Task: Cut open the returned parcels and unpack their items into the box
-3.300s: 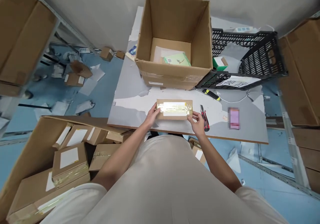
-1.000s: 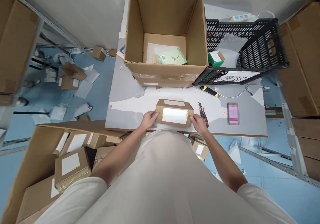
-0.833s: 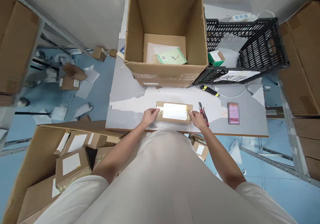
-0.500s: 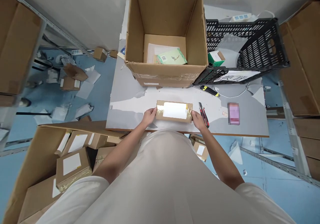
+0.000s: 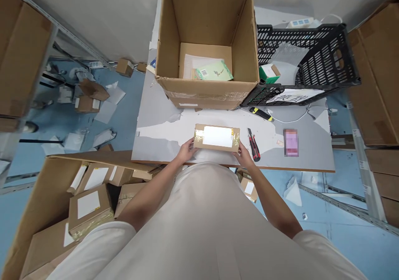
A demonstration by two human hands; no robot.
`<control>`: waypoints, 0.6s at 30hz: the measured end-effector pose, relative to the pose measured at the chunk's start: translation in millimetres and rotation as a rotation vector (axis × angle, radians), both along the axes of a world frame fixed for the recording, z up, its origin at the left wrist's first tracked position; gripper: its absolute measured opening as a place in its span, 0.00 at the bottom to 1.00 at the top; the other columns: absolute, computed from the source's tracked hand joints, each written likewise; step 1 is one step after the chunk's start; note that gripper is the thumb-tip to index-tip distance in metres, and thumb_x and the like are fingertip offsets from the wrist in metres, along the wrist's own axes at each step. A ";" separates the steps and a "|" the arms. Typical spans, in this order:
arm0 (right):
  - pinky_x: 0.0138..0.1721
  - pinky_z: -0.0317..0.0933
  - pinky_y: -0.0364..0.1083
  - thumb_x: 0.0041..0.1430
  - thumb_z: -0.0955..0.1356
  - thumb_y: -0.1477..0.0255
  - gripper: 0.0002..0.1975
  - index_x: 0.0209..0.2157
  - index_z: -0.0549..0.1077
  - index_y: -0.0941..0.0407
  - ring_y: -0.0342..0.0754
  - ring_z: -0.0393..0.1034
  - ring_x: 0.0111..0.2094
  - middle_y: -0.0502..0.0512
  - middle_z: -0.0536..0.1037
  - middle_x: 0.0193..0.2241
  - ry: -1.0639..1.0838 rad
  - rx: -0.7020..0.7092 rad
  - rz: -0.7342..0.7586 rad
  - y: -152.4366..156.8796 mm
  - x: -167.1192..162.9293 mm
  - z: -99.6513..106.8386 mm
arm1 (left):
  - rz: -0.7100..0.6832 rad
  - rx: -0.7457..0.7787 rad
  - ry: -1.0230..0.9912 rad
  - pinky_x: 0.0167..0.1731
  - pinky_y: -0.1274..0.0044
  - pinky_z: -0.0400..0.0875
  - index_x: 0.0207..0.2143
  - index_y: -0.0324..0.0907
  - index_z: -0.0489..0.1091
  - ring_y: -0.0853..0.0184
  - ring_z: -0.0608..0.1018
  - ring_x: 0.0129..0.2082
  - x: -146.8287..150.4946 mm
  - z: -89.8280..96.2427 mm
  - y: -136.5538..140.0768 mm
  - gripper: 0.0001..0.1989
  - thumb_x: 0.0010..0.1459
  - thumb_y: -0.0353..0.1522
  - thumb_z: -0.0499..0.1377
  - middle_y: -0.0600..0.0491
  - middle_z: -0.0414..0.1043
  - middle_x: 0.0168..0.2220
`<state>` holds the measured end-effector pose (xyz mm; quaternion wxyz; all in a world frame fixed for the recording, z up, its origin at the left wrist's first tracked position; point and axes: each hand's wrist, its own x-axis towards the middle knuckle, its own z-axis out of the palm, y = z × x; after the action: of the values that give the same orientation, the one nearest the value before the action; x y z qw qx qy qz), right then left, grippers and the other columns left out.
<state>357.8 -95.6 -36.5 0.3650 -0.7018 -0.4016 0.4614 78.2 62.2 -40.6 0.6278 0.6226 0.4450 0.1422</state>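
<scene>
Taped carton [image 5: 217, 137], frame centre — held at its ends between left hand [image 5: 187, 151] and right hand [image 5: 244, 155]. Red-black cutter [image 5: 254, 147] lies just right; large open box [image 5: 207, 93] stands above.

Observed one oblong brown carton [image 5: 216, 138], closed, with glossy tape [image 5: 198, 135] toward one end. Bears white label [image 5: 217, 136], yellow-marked, facing up. Held at both ends, lengthwise along near edge of bench [image 5: 314, 153].

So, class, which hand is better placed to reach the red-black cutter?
Probably the right hand: the red-black cutter lies just beside it, while the left hand is at the far end of the small carton.
</scene>
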 end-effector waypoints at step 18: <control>0.46 0.60 0.51 0.64 0.52 0.52 0.30 0.35 0.75 0.58 0.57 0.71 0.43 0.67 0.78 0.38 -0.380 -0.255 0.013 49.6 9.5 9.1 | 0.081 0.162 0.371 0.31 0.74 0.64 0.21 0.42 0.70 0.65 0.71 0.27 25.7 -2.6 26.3 0.24 0.55 0.51 0.51 0.52 0.70 0.22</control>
<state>367.3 -46.0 -27.4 0.1882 -0.8140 -0.4058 0.3704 103.9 88.5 -43.3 0.4768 0.6683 0.5645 0.0856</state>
